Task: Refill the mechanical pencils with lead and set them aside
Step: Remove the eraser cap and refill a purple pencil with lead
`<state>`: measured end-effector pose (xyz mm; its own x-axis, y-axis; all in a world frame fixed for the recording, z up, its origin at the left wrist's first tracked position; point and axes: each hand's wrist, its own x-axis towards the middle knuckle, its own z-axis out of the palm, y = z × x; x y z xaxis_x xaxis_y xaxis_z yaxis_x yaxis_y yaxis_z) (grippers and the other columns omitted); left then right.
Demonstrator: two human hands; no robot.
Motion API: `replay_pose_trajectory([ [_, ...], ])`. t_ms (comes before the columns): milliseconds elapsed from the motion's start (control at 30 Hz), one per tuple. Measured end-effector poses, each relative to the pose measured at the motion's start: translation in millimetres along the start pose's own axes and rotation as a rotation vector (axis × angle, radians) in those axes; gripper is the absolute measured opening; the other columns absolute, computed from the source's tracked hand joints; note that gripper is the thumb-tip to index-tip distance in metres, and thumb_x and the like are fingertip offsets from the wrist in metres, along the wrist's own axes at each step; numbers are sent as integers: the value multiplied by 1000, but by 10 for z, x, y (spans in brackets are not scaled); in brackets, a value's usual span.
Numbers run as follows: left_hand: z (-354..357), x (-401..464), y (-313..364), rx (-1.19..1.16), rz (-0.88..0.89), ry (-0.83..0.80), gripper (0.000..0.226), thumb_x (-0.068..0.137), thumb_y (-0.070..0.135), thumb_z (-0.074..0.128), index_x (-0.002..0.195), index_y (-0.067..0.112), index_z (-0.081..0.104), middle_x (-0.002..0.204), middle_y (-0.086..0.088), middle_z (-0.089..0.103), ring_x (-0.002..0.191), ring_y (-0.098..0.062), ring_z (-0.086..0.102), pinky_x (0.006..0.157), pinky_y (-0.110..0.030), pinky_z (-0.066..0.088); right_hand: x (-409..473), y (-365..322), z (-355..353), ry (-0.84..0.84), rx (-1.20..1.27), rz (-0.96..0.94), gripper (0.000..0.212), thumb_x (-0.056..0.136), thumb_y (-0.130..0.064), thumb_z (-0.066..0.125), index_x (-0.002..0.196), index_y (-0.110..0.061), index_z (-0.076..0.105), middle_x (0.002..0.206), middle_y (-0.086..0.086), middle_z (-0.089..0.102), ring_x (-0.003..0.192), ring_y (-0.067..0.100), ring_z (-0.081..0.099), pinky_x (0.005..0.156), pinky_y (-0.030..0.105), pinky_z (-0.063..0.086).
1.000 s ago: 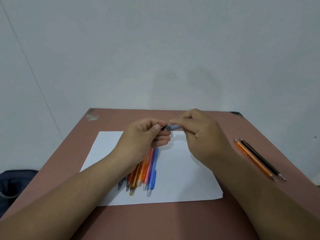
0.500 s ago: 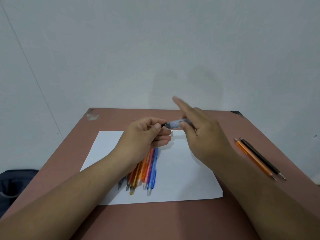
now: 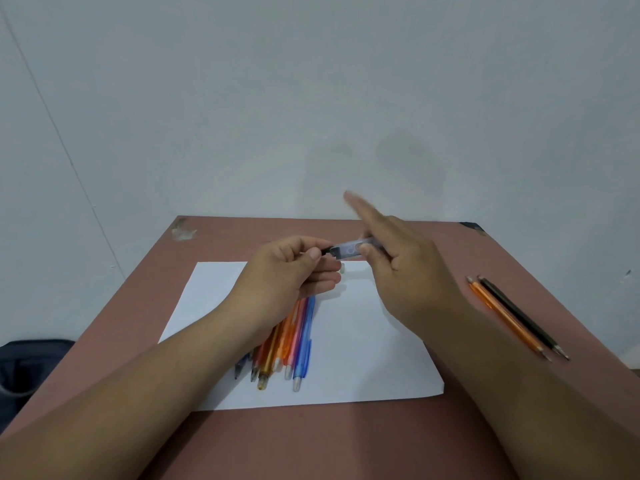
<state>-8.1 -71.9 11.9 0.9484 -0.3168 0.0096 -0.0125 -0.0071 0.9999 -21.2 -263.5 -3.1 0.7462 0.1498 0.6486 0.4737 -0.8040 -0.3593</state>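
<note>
Above the white paper, my left hand is closed around a dark mechanical pencil; only its black end pokes out past my thumb. My right hand pinches a clear lead case between thumb and fingers, with the case's mouth touching that black end. The right index finger sticks out straight and is blurred. A small white cap lies on the paper just below the two hands. Several coloured mechanical pencils lie bunched on the paper, partly under my left wrist.
An orange pencil and a black pencil lie side by side on the brown table to the right of the paper. A dark bag sits on the floor at the left. The wall stands right behind the table.
My right hand opened from a curled grip: the index finger lifted and stretched out, while the lead case stayed at the pencil's end. The left hand hardly moved.
</note>
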Motion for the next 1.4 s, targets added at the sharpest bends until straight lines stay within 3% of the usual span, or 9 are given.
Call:
replay_pose_trajectory([
  [300,-4,10,-13,-2,6,0,24,105,14,46,111,13,70,95,-6,77,90,-18,75,77,-22,60,-10,5,2,-14,-32,-40,66,92,6,53,133,-45,59,94,-5,55,88,17,52,73,37,51],
  [400,-4,13,-17,-1,7,2,25,105,14,46,112,13,69,95,-5,77,90,-17,75,76,-21,60,5,12,-8,-31,4,37,70,100,-3,52,147,-52,37,95,-6,55,90,15,53,76,29,50],
  [500,-3,15,-23,3,15,-1,25,105,14,46,112,12,70,94,-5,77,89,-17,75,76,-21,60,-19,1,4,-15,-22,-21,59,94,5,51,135,-36,62,94,-5,55,89,19,54,74,39,52],
  [600,-10,18,-33,-10,17,-3,25,105,13,46,113,12,69,95,-6,77,89,-18,75,75,-21,59,9,0,-1,-41,10,55,69,100,-3,51,147,-52,38,97,-7,54,91,15,53,76,27,48],
  [700,-8,27,-40,-4,24,-8,25,105,12,46,112,11,70,95,-8,77,89,-19,75,75,-20,59,-21,-3,7,-27,-11,-16,64,93,8,52,134,-41,62,96,-7,55,90,16,54,73,35,49],
  [833,-16,34,-54,11,27,-10,25,105,14,46,111,14,70,94,-5,77,88,-17,75,73,-19,59,14,-12,-2,-44,4,64,72,100,-1,52,147,-54,35,96,-9,54,89,11,52,75,25,46],
  [1133,-52,70,-119,6,55,-18,31,106,28,43,112,14,70,98,-6,77,96,-22,74,84,-30,60,-11,-19,2,-7,32,20,55,98,1,55,135,-39,61,97,-8,59,92,13,56,78,33,51],
  [1267,-52,112,-152,-85,70,-11,53,98,52,41,110,9,69,100,-15,76,98,-32,72,89,-42,58,25,-18,-23,-26,117,124,72,104,-11,51,140,-69,29,94,-12,54,87,9,56,76,21,48],
  [1400,-46,131,-169,-62,76,-4,67,90,65,36,107,10,70,96,-13,77,95,-29,73,90,-42,57,-9,-19,-17,-8,71,24,54,100,-1,52,132,-43,63,93,-14,54,90,8,55,77,24,45],
])
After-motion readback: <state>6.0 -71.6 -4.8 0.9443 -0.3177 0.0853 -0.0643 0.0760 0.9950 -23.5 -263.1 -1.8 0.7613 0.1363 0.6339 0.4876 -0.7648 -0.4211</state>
